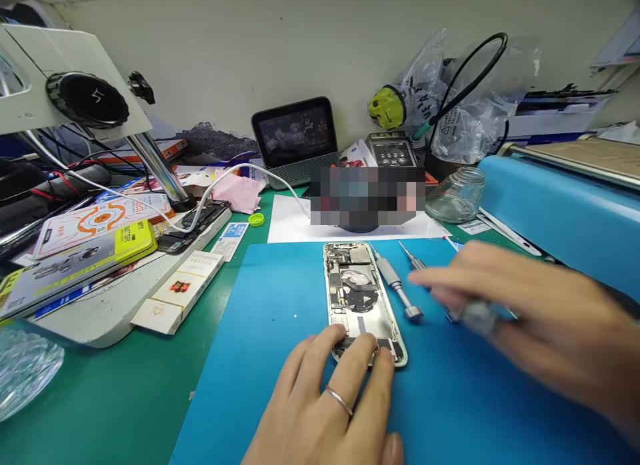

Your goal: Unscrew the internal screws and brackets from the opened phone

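Note:
An opened smartphone (361,298) lies on the blue mat (250,318), with its inner parts, a round dark coil and metal plates exposed. My left hand (335,405), a ring on one finger, rests its outstretched fingertips on the near end of the phone. To the phone's right lies a screwdriver (395,282) with a silver handle. A second screwdriver (413,257) is beside it, partly hidden by my right hand (520,312). That hand is smeared by motion over the mat; a blurred grey piece (479,316) shows at its fingers, and I cannot tell whether it is held.
On the left stand a microscope stand (80,85), battery boxes (80,268) and a white cigarette-style box (179,290). A smart display (296,138) leans at the back. A glass jar (457,195) and a blue machine (560,212) border the right; a pixelated patch covers something behind the mat.

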Available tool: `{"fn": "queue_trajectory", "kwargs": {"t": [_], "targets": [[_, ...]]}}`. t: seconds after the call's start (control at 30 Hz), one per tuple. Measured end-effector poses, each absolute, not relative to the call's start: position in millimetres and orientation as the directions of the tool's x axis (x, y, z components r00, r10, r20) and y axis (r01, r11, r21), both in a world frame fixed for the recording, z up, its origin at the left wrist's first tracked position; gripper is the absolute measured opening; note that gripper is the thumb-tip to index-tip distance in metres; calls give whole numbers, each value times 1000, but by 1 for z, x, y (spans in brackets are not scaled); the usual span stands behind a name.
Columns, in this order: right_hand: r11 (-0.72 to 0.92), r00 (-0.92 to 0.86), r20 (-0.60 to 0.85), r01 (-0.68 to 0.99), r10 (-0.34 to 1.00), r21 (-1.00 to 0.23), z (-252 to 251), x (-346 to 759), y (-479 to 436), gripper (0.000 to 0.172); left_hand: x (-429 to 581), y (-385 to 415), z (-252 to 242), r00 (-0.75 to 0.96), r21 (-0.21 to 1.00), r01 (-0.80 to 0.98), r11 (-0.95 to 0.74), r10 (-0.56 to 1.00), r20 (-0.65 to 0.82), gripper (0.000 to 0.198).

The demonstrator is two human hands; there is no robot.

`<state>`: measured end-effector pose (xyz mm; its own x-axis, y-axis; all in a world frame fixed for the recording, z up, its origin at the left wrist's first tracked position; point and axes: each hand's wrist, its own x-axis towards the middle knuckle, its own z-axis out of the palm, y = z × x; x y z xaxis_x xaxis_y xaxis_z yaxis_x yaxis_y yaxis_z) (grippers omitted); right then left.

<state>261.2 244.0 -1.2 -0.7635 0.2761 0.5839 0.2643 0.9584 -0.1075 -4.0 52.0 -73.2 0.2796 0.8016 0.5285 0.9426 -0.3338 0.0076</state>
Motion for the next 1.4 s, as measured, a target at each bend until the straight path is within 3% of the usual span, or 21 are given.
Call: {"fn": "queue_trajectory", "kwargs": {"t": [0.13,0.23,0.4,0.47,0.57,0.77,0.93,1.07,1.17,1.4], "targets": [[930,-623,713,348,321,-115,2,276,270,27,-15,52,-75,378,-65,916,-397,793,477,52],[940,-600,741,315,303,-130,6,278,269,36,-20,50,-79,419,-85,899,-429,791,446,57],[926,-525,765,262,372,-271,8,270,261,30,-16,44,-77,311,68,931,-359,875,370,62],[909,-530,739,241,416,-339,7,267,263,49,-16,43,-73,291,92,934,-344,886,360,60],[883,-544,701,206,461,-421,8,264,266,78,-19,43,-67,376,17,914,-406,859,348,62],[820,-480,675,208,561,-534,10,259,264,86,-8,36,-72,247,90,950,-298,898,363,58],[798,-398,696,209,597,-565,11,256,263,96,-15,37,-70,301,50,937,-345,872,386,57],[820,-302,763,248,572,-516,12,255,255,89,-22,39,-65,401,1,902,-432,839,369,61],[845,-235,821,288,519,-452,11,254,244,88,-18,39,-62,313,60,933,-355,883,350,59],[869,-378,786,289,489,-401,5,254,243,70,-22,41,-57,394,18,905,-426,852,346,59]]}}
